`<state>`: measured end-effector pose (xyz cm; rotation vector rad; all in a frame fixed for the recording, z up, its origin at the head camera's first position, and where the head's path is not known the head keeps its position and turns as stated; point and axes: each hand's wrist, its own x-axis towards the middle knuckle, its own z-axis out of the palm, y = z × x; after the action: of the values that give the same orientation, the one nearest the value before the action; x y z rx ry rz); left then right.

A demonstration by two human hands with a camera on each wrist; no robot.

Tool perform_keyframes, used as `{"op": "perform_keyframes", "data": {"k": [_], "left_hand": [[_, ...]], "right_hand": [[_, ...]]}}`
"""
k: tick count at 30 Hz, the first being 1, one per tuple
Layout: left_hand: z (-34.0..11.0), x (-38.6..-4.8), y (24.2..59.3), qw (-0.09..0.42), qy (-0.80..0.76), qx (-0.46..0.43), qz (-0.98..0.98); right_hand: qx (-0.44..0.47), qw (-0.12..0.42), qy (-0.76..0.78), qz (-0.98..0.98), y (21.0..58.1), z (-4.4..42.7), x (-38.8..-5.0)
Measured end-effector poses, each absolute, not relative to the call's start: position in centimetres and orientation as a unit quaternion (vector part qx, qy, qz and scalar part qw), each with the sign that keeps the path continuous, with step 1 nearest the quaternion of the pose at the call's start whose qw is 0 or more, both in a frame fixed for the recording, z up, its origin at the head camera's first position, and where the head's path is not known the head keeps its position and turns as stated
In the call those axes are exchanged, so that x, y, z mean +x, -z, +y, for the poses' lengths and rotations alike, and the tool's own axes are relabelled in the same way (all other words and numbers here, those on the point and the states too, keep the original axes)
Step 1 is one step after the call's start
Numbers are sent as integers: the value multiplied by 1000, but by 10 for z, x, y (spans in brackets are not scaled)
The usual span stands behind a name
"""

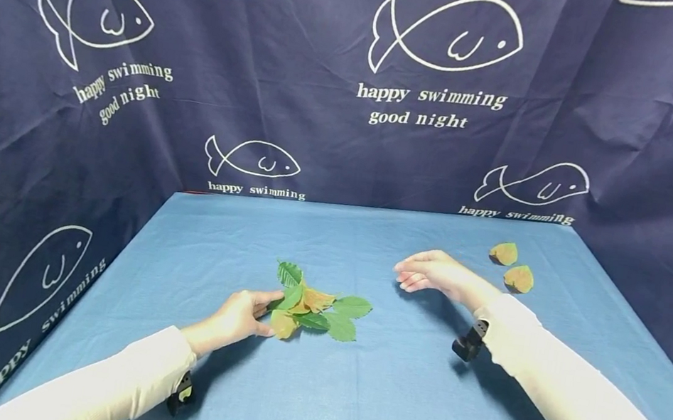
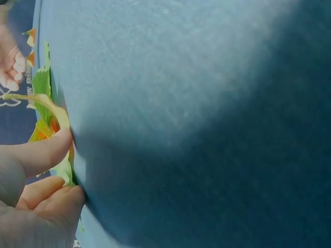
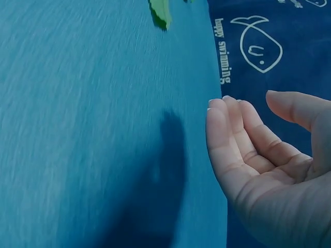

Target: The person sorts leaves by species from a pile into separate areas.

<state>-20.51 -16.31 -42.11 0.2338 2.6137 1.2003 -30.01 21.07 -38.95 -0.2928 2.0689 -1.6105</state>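
Note:
A cluster of overlapping leaves, green leaves (image 1: 342, 327) around a yellow-orange one (image 1: 316, 300), lies on the blue cloth. My left hand (image 1: 233, 319) is at its left side, the thumb touching a yellowish leaf (image 1: 284, 324) and the forefinger by a green leaf (image 1: 292, 297), thumb and finger apart. In the left wrist view, the left hand (image 2: 39, 181) has its thumb against a yellow leaf edge (image 2: 62, 116). My right hand (image 1: 431, 271) hovers right of the cluster, empty; in the right wrist view the right hand (image 3: 264, 155) has loosely bent fingers, thumb apart.
Two yellow-green leaves, one farther back (image 1: 504, 253) and one nearer (image 1: 519, 279), lie at the back right beyond the right wrist. A dark curtain (image 1: 335, 131) with white fish drawings hangs behind the blue-covered table (image 1: 399, 405) and along its sides.

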Motion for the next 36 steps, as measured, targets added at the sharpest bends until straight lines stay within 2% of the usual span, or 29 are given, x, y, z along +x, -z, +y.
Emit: {"op": "perform_keyframes", "data": {"k": [7,18,36], "left_hand": [[-166,-207,418,154,-425,84,888],[-166,-206,421,135,-430,79,889],[-166,-206,420,143,-417,79,894]], "right_hand": [[-115,242,573,774,385,194,-301],[-126,227,548,795,382,155,-302],[-155,229,487,828,393,79,-299]]}}
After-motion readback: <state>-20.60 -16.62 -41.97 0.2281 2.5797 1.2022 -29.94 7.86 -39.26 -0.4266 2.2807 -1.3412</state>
